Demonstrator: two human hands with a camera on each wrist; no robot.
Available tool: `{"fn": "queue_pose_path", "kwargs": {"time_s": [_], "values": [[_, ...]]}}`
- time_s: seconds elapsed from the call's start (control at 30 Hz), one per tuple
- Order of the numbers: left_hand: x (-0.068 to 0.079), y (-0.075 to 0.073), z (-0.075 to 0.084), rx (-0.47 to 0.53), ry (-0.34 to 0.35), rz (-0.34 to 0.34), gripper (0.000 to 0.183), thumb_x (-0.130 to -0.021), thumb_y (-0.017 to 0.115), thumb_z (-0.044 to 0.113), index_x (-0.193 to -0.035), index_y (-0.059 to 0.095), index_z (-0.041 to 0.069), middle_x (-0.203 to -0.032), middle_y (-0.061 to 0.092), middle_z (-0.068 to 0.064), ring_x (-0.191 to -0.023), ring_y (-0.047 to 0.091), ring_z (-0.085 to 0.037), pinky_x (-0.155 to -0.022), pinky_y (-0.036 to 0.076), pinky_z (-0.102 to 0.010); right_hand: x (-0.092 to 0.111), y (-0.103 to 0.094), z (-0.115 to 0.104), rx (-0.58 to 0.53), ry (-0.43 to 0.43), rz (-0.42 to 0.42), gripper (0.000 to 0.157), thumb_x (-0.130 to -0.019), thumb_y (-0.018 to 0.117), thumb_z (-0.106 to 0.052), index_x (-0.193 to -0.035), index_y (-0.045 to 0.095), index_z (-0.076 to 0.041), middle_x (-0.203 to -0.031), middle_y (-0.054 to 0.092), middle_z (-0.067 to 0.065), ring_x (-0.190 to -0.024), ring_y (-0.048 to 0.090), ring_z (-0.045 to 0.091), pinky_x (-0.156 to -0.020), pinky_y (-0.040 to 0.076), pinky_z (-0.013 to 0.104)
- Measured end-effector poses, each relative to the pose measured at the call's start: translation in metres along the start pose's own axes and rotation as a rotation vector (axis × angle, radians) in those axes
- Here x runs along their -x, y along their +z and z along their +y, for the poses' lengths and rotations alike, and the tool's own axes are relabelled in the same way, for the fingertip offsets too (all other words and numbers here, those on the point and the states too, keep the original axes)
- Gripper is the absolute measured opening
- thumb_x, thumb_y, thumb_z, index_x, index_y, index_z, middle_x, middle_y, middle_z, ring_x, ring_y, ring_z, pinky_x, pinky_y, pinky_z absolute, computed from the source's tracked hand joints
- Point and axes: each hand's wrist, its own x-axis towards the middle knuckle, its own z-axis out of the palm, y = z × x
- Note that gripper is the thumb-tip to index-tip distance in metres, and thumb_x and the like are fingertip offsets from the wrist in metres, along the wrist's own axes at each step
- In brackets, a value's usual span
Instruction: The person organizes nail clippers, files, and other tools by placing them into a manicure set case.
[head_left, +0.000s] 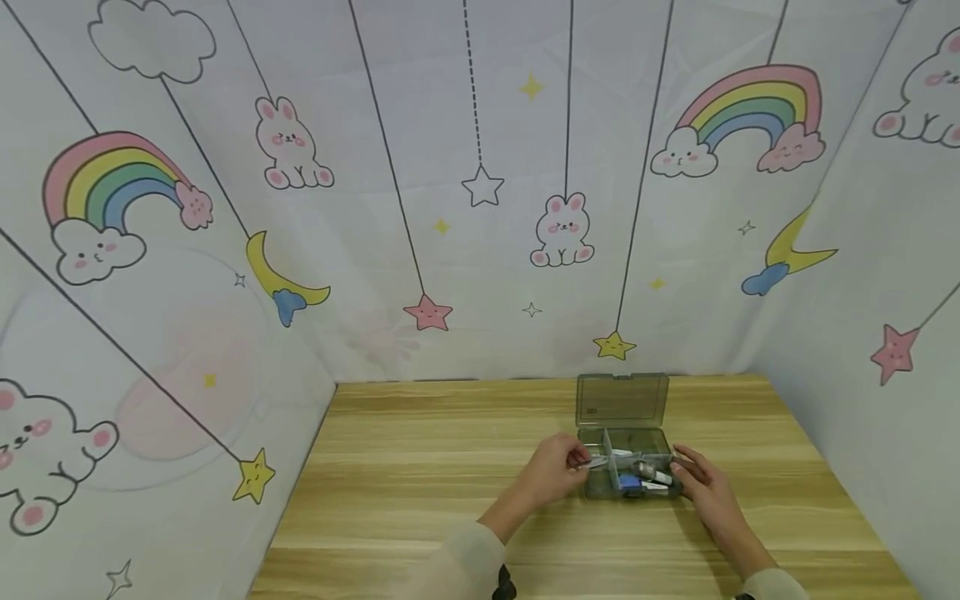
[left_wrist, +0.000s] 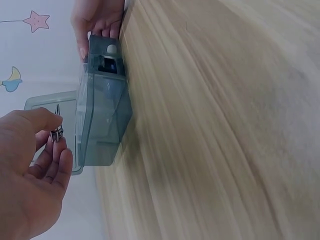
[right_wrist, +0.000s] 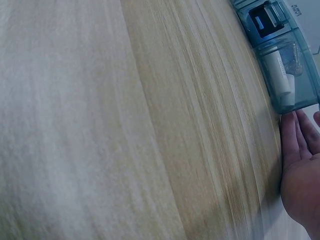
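Observation:
A grey translucent plastic compartment box (head_left: 630,497) stands on the table with its hinged lid (head_left: 622,400) raised at the back. My left hand (head_left: 553,471) is at the box's left side, pinching a small silver metal tool (left_wrist: 57,131) between thumb and fingers; its exact kind is unclear. The right hand (head_left: 708,492) rests its fairly straight fingers against the box's right end. Inside the right-hand part lie a blue-and-black item (head_left: 632,484), a white tube-like item (right_wrist: 278,72) and other small pieces. Some contents are hidden by the walls.
The wood-grain table (head_left: 405,483) extends to both sides and in front of the box. A white cloth backdrop (head_left: 495,275) printed with rabbits, stars and rainbows rises behind and along both sides. A dark object (head_left: 504,583) shows at the bottom edge by the left sleeve.

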Motion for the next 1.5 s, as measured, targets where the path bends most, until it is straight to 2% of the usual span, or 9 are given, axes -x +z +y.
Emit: {"fn": "queue_pose_path", "kwargs": {"time_s": [0.37, 0.53, 0.77, 0.97, 1.13, 1.3, 1.5], "values": [[-0.004, 0.024, 0.003, -0.019, -0.047, 0.060, 0.009, -0.092, 0.078, 0.005, -0.099, 0.073, 0.009, -0.092, 0.064, 0.005, -0.081, 0.055, 0.003, -0.073, 0.051, -0.013, 0.001, -0.001, 0.002, -0.007, -0.013, 0.002, 0.063, -0.111, 0.057, -0.037, -0.161, 0.040, -0.002, -0.154, 0.047, 0.034, -0.103, 0.053, -0.018, -0.083, 0.056, 0.022], [-0.001, 0.030, 0.007, -0.029, -0.086, 0.099, 0.010, -0.090, 0.078, 0.005, -0.097, 0.072, 0.008, -0.091, 0.063, 0.004, -0.079, 0.055, 0.000, -0.071, 0.049, -0.012, -0.001, -0.001, 0.002, -0.009, -0.028, 0.011, 0.061, -0.111, 0.058, -0.035, -0.160, 0.042, -0.002, -0.152, 0.049, 0.033, -0.104, 0.055, -0.017, -0.083, 0.057, 0.023], [-0.001, 0.034, 0.010, -0.052, -0.096, 0.154, 0.010, -0.089, 0.078, 0.004, -0.096, 0.072, 0.008, -0.089, 0.064, 0.003, -0.079, 0.056, -0.002, -0.072, 0.049, -0.014, 0.000, -0.001, 0.002, -0.015, -0.022, 0.011, 0.061, -0.111, 0.058, -0.035, -0.160, 0.041, -0.003, -0.153, 0.049, 0.033, -0.104, 0.055, -0.016, -0.083, 0.057, 0.023], [-0.002, 0.037, 0.010, -0.061, -0.110, 0.157, 0.009, -0.091, 0.079, 0.006, -0.096, 0.072, 0.008, -0.090, 0.065, 0.002, -0.080, 0.059, -0.003, -0.072, 0.050, -0.014, 0.000, -0.001, 0.003, -0.012, -0.021, 0.014, 0.062, -0.111, 0.058, -0.036, -0.160, 0.042, -0.003, -0.153, 0.049, 0.033, -0.104, 0.055, -0.016, -0.083, 0.057, 0.023], [-0.002, 0.037, 0.008, -0.003, -0.117, 0.118, 0.014, -0.094, 0.082, 0.014, -0.102, 0.073, 0.007, -0.095, 0.065, 0.004, -0.083, 0.061, -0.002, -0.074, 0.053, -0.015, 0.000, 0.000, 0.003, -0.015, -0.033, 0.022, 0.061, -0.111, 0.059, -0.034, -0.160, 0.043, -0.002, -0.152, 0.050, 0.033, -0.103, 0.056, -0.015, -0.082, 0.057, 0.024], [0.001, 0.031, 0.006, 0.040, -0.119, 0.072, 0.020, -0.097, 0.081, 0.021, -0.109, 0.074, 0.006, -0.101, 0.066, 0.003, -0.088, 0.063, -0.004, -0.077, 0.054, -0.016, 0.001, 0.000, 0.002, -0.010, -0.035, 0.027, 0.060, -0.111, 0.058, -0.034, -0.159, 0.043, -0.002, -0.151, 0.051, 0.033, -0.103, 0.056, -0.015, -0.082, 0.057, 0.023], [0.006, 0.020, -0.004, 0.032, -0.092, 0.083, 0.021, -0.096, 0.081, 0.018, -0.110, 0.074, 0.003, -0.104, 0.068, -0.003, -0.091, 0.064, -0.009, -0.079, 0.054, -0.017, 0.002, 0.002, 0.001, 0.001, -0.030, 0.030, 0.061, -0.111, 0.059, -0.034, -0.159, 0.043, -0.001, -0.151, 0.051, 0.033, -0.104, 0.056, -0.013, -0.082, 0.057, 0.024]]}}
